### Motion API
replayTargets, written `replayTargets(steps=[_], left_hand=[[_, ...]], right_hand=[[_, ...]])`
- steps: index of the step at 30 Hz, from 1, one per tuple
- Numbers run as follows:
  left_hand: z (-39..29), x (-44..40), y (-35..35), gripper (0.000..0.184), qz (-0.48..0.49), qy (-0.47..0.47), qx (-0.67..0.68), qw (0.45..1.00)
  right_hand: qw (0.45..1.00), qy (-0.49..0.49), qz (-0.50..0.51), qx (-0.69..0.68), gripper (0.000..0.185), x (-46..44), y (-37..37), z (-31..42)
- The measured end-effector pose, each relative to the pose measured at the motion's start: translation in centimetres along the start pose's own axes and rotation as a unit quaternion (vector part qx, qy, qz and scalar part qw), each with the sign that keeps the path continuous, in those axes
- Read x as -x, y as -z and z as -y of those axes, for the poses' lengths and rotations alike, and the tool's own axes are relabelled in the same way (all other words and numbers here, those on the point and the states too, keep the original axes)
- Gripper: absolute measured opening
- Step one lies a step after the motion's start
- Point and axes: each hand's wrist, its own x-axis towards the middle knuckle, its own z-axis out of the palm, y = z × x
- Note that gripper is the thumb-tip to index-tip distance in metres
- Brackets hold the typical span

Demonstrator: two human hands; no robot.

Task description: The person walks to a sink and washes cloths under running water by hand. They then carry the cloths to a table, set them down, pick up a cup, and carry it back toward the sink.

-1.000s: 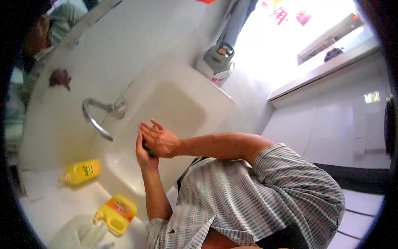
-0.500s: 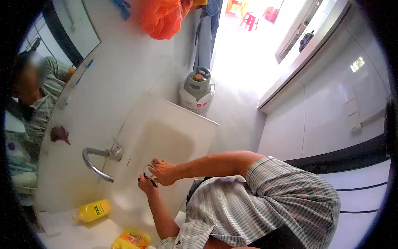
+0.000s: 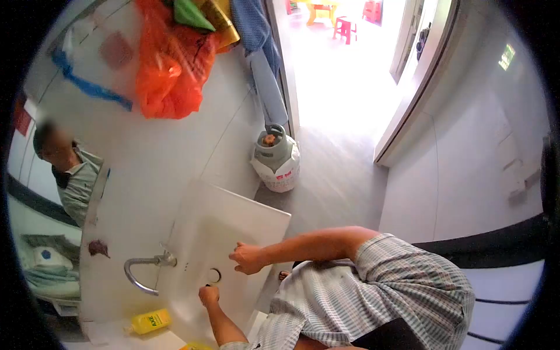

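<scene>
My left hand (image 3: 209, 296) is closed in a fist low over the white sink (image 3: 251, 219), near the round drain (image 3: 215, 275). A small black object (image 3: 208, 286) shows at its fingers; most of it is hidden and I cannot tell its kind. My right hand (image 3: 247, 258) hangs over the basin on the other side of the drain, fingers loosely bent and somewhat apart, with nothing visible in them. The curved metal faucet (image 3: 140, 274) stands on the sink's wall side, to the left of both hands.
Yellow bottles, one an AXE bottle (image 3: 150, 321), stand by the sink's near end. A gas cylinder (image 3: 276, 160) stands on the floor beyond the basin. An orange plastic bag (image 3: 175, 81) hangs on the wall. A mirror (image 3: 52, 192) is at the left, a bright doorway (image 3: 335, 76) beyond.
My view has shifted, bringing more of the orange bag into sight. My hands have moved apart, uncovering the drain. The black object in my left hand shows less than before.
</scene>
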Motion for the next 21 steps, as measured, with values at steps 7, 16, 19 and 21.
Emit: replayTargets(steps=[7, 16, 19, 21], left_hand=[[-8.9, 2.9, 1.5, 0.049, -0.104, 0.165, 0.451, 0.871], [-35.9, 17.2, 5.6, 0.035, 0.103, -0.058, 0.737, 0.665], [-44.9, 20.1, 3.5, 0.033, 0.281, -0.171, 0.742, 0.584], [-50.3, 22.9, 3.4, 0.030, 0.312, -0.220, 0.710, 0.591]], right_hand=[[0.985, -0.087, -0.057, -0.138, 0.055, 7.8, 6.9, -7.8], [0.946, -0.072, -0.120, -0.293, 0.077, 17.4, 17.5, -12.4], [0.926, 0.027, -0.240, -0.290, 0.074, 17.4, 18.9, -15.0], [0.935, -0.093, -0.292, -0.179, 0.063, 17.9, 19.9, -17.8]])
